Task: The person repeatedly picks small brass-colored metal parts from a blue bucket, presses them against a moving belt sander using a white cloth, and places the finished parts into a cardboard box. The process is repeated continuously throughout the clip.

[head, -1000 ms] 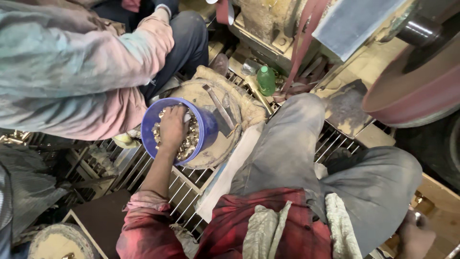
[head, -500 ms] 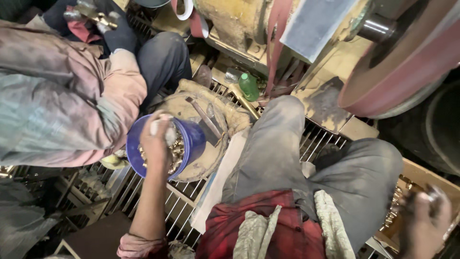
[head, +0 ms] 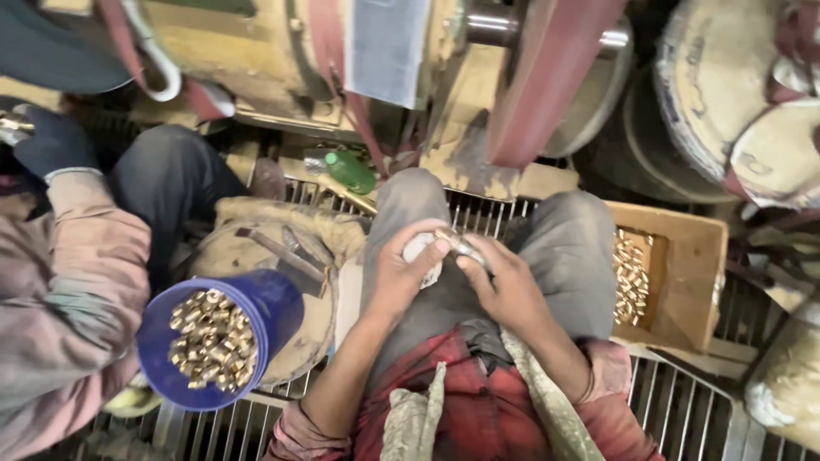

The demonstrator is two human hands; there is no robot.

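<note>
Head view: my left hand (head: pixel 401 277) and right hand (head: pixel 504 286) pinch a small metal piece (head: pixel 457 243) over my lap, blue bucket (head: pixel 273 299) of brass parts (head: pixel 209 337) left, wooden box (head: pixel 696 256) right.

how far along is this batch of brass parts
Done, by the look of it: a layer of brass pieces lies in the wooden box on the right. In hand: left hand and right hand hold one small metal piece over the lap. Left: the blue bucket looks nearly full.

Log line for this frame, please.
left hand: holds whitish piece | right hand: grips small metal part | blue bucket of brass pieces beside left knee
</note>
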